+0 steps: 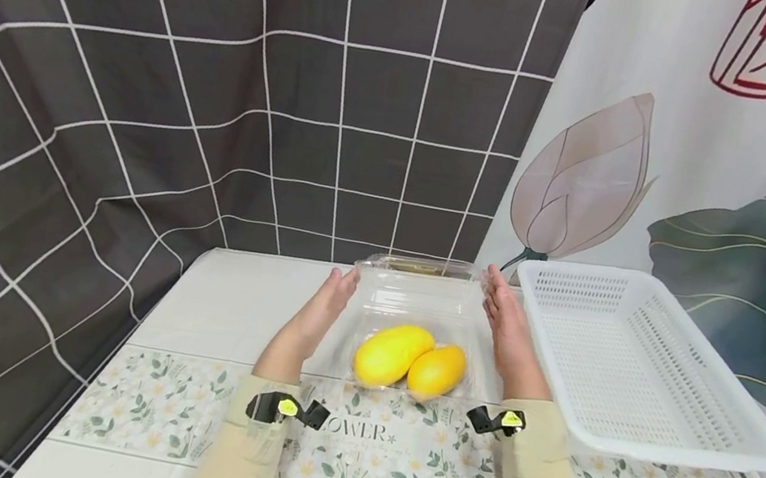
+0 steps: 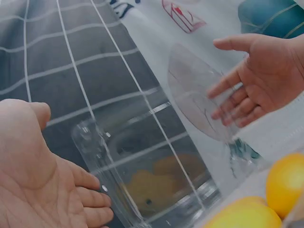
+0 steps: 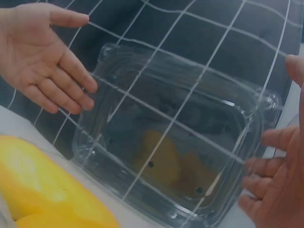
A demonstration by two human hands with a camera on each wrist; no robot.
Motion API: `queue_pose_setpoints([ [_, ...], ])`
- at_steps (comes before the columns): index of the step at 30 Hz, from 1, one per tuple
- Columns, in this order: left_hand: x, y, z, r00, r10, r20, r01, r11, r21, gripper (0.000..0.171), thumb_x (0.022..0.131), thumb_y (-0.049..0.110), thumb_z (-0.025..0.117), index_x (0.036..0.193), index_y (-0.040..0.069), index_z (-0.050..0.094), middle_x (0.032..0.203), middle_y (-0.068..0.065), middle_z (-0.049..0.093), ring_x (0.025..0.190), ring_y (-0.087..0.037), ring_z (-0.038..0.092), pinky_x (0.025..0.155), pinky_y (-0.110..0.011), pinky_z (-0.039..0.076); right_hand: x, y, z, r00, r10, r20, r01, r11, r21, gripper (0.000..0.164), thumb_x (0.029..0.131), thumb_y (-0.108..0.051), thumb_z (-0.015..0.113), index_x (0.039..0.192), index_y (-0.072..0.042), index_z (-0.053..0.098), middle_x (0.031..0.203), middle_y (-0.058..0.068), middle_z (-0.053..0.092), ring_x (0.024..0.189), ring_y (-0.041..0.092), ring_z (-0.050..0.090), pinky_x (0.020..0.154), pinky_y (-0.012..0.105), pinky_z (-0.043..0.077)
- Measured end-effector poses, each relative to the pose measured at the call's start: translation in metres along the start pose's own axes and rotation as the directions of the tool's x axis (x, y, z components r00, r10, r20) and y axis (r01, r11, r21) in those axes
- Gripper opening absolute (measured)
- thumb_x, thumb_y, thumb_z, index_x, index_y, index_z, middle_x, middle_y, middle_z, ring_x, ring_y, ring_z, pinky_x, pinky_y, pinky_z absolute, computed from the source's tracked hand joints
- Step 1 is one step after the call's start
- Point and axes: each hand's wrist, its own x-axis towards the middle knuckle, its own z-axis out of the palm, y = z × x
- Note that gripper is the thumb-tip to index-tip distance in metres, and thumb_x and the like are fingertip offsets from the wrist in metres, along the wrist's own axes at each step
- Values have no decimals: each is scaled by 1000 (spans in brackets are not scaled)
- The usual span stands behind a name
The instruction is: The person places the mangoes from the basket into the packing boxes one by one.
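Note:
A clear plastic clamshell box (image 1: 364,304) sits on the table with its lid (image 3: 190,102) raised at the back. Two yellow mangoes, a larger one (image 1: 392,356) and a smaller one (image 1: 437,371), lie side by side in its base. My left hand (image 1: 319,315) is at the lid's left side, fingers straight and palm facing inward. Opposite it, my right hand (image 1: 510,335) has its straight fingertips right at the lid's right edge. Neither hand grips anything. The mangoes show as a faint reflection in the lid in both wrist views.
To the right stands a white perforated plastic basket (image 1: 551,369), close beside my right forearm. A floral printed band (image 1: 172,407) crosses the white table cover (image 1: 230,289). Behind hangs a dark gridded curtain (image 1: 384,95), with a white leaf-print curtain (image 1: 612,49) at the right.

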Motion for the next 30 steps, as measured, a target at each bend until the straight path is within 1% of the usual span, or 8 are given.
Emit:
queue_pose_setpoints([
  [6, -13, 12, -2, 996, -74, -54, 78, 993, 86, 89, 101, 69, 9, 161, 6, 22, 167, -17, 20, 155, -35, 12, 124, -59, 3, -4, -14, 0, 992, 124, 25, -119, 981, -152, 69, 111, -44, 27, 160, 3, 15, 167, 22, 16, 155, 33, 11, 126, 48, 12],
  [9, -16, 17, 0, 989, -116, -88, 129, 981, 148, 86, 101, 69, 18, 160, 7, 30, 164, -19, 26, 153, -39, 16, 120, -67, 5, -5, -19, -1, 979, 202, 29, -188, 948, -258, 69, 110, -44, 34, 160, 2, 19, 167, 20, 18, 155, 35, 13, 126, 52, 13],
  [13, -19, 25, 6, 981, -160, -109, 183, 949, 256, 80, 102, 64, 32, 158, 6, 34, 163, -18, 30, 152, -41, 19, 119, -69, 13, -8, -25, 2, 958, 281, 56, -235, 882, -409, 76, 106, -45, 48, 160, 0, 20, 166, 23, 19, 152, 43, 15, 122, 61, 15],
  [15, -19, 27, 9, 981, -160, -109, 187, 932, 312, 77, 104, 60, 36, 156, 4, 36, 162, -18, 33, 152, -41, 21, 120, -66, 17, -9, -28, 4, 949, 304, 78, -237, 857, -459, 80, 104, -45, 53, 160, 1, 18, 165, 25, 18, 151, 46, 15, 122, 62, 17],
  [18, -20, 29, 11, 984, -142, -110, 174, 907, 383, 72, 106, 54, 38, 153, 0, 40, 158, -20, 38, 150, -40, 26, 121, -61, 21, -11, -31, 4, 936, 342, 89, -258, 835, -487, 84, 102, -45, 57, 160, 1, 17, 165, 25, 17, 151, 47, 15, 122, 62, 18],
  [23, -24, 30, 13, 981, -164, -98, 192, 843, 503, 74, 104, 52, 46, 152, -4, 40, 156, -23, 40, 148, -41, 30, 121, -59, 25, -18, -36, 1, 887, 454, 80, -347, 771, -534, 94, 98, -53, 60, 160, 2, 16, 164, 27, 18, 151, 46, 17, 120, 63, 20],
  [26, -25, 29, 16, 979, -179, -98, 204, 813, 546, 76, 103, 52, 50, 152, -5, 39, 157, -24, 39, 148, -43, 30, 120, -61, 26, -21, -37, 0, 866, 493, 86, -358, 730, -582, 100, 94, -58, 62, 159, 4, 17, 162, 30, 21, 150, 48, 20, 119, 65, 23],
  [30, -22, 23, 19, 988, -147, -42, 146, 820, 553, 67, 103, 43, 55, 151, -1, 43, 154, -23, 43, 146, -43, 34, 118, -62, 28, -23, -35, 2, 840, 531, 106, -348, 680, -646, 107, 91, -58, 66, 159, 6, 15, 163, 31, 19, 150, 49, 17, 119, 66, 20],
])
